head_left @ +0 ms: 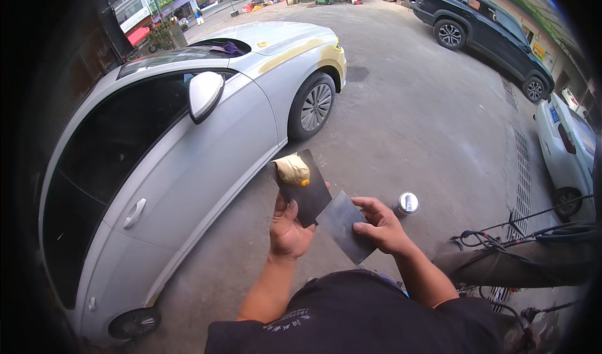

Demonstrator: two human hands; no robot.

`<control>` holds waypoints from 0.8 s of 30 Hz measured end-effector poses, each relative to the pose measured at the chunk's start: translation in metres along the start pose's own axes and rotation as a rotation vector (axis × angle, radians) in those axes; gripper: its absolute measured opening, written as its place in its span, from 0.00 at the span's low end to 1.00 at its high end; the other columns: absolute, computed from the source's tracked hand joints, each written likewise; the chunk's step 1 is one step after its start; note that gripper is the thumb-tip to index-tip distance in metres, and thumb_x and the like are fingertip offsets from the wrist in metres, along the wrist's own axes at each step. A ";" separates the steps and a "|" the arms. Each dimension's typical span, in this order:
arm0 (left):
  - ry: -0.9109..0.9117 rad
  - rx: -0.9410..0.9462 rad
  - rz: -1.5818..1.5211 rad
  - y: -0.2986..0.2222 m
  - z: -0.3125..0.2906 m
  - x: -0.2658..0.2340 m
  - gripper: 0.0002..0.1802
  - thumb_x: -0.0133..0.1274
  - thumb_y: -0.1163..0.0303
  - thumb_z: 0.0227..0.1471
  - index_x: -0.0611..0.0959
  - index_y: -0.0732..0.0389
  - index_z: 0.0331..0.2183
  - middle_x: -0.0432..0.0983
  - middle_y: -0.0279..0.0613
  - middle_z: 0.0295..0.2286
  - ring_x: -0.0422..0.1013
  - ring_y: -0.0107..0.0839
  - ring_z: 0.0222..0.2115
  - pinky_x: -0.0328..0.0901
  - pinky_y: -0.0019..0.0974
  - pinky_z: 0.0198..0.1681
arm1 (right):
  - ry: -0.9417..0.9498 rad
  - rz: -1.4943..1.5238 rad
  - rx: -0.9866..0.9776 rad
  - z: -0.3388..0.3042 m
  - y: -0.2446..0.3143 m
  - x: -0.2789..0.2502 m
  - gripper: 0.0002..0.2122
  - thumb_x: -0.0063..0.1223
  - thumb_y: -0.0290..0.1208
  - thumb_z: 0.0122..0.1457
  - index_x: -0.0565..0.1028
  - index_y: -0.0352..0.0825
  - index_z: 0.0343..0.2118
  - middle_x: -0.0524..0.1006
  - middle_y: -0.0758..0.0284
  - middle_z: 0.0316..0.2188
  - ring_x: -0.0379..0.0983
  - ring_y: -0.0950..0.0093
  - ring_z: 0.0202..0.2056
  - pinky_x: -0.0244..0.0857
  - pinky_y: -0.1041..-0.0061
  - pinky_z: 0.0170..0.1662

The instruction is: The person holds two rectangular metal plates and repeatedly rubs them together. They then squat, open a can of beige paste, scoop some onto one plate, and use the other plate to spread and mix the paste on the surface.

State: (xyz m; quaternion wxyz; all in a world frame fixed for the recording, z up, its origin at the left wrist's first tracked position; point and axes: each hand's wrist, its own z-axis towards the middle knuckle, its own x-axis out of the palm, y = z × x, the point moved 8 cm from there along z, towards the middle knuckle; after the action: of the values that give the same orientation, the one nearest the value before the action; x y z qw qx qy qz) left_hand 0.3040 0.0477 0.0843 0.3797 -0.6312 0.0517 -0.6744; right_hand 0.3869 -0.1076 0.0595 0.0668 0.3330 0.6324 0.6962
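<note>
One dark plate (315, 197), held over pavement (376, 122), bearing cream paste (290, 169) and yellow dab (305, 182), pinched by the left hand (290, 232); one grey sheet (345, 227), pinched by the right hand (384, 227); stage apparently filler-mixing, next likely calling for sheet edge folding dab into paste.

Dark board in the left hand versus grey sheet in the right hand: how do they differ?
The dark board carries a beige paste mound with a yellow dab; the grey sheet shows no such mound. The dark board is nearly black, the grey sheet paler. Both are flat and hand-held.
</note>
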 end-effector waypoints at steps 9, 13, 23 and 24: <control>0.158 -0.034 0.106 0.009 -0.001 -0.004 0.23 0.45 0.60 0.64 0.70 0.56 0.58 0.67 0.41 0.56 0.64 0.38 0.56 0.58 0.47 0.60 | 0.013 -0.021 -0.046 0.026 0.018 0.012 0.24 0.55 0.23 0.56 0.63 0.30 0.56 0.72 0.63 0.48 0.69 0.75 0.49 0.64 0.70 0.53; 0.210 -0.025 0.248 0.011 0.000 -0.009 0.26 0.46 0.57 0.63 0.70 0.62 0.57 0.69 0.40 0.53 0.68 0.35 0.52 0.62 0.41 0.56 | 0.049 0.095 -0.091 0.038 0.032 0.019 0.26 0.57 0.22 0.55 0.63 0.27 0.56 0.73 0.61 0.48 0.70 0.73 0.49 0.66 0.70 0.52; 0.175 -0.448 0.004 0.009 -0.009 -0.032 0.39 0.42 0.44 0.60 0.59 0.62 0.61 0.68 0.56 0.51 0.72 0.58 0.44 0.73 0.59 0.37 | 0.341 -0.235 -0.559 0.041 0.136 0.048 0.20 0.52 0.14 0.54 0.70 0.31 0.51 0.74 0.60 0.47 0.71 0.71 0.50 0.67 0.69 0.52; 0.241 -0.465 -0.109 0.012 -0.013 -0.026 0.39 0.42 0.43 0.60 0.59 0.62 0.61 0.68 0.57 0.51 0.72 0.59 0.44 0.73 0.60 0.37 | 0.437 -0.346 -0.718 0.031 0.146 0.062 0.19 0.50 0.13 0.53 0.72 0.31 0.50 0.75 0.60 0.46 0.71 0.70 0.50 0.66 0.69 0.53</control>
State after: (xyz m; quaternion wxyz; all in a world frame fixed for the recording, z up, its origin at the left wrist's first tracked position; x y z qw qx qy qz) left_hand 0.2953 0.0492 0.0541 0.1788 -0.6183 0.2162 -0.7342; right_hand 0.4046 -0.0775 0.2175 0.1586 0.0234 0.3967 0.9038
